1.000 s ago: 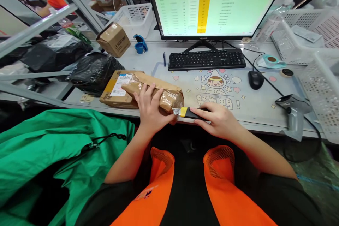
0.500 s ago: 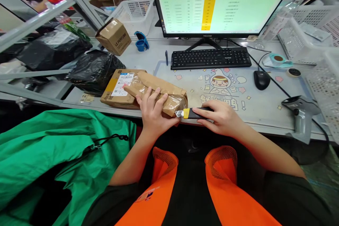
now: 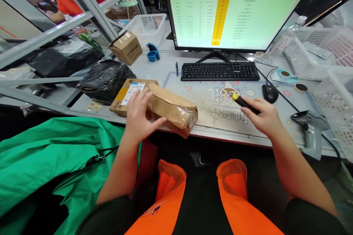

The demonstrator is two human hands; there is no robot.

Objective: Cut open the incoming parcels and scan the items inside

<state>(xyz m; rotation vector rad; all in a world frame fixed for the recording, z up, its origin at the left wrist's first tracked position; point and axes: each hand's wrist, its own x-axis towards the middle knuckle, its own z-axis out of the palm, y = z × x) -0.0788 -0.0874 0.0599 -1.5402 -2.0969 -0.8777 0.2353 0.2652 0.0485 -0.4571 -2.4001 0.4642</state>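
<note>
A brown paper package [image 3: 173, 106] wrapped in clear tape lies at the desk's front edge, its right end jutting slightly over. Its left end leans on a flat cardboard box [image 3: 119, 103] that bears a white label. My left hand [image 3: 140, 114] is over the package's left end and the box, fingers spread; whether it touches them I cannot tell. Over the printed desk mat [image 3: 205, 115], my right hand [image 3: 263, 115] grips a black and yellow utility knife [image 3: 246, 104], its tip pointing left and away from me.
Behind the mat stand a keyboard [image 3: 220, 71], a mouse [image 3: 270, 93] and a monitor [image 3: 242, 14]. A barcode scanner [image 3: 313, 132] is at the right. Black wrapped parcels [image 3: 106, 80] and a small carton [image 3: 127, 47] sit left, beside a metal frame [image 3: 46, 57]. A green cloth [image 3: 68, 147] hangs below.
My right hand has drawn the knife away from the package's right end, rightward over the mat. My left hand has slid left along the package and loosened.
</note>
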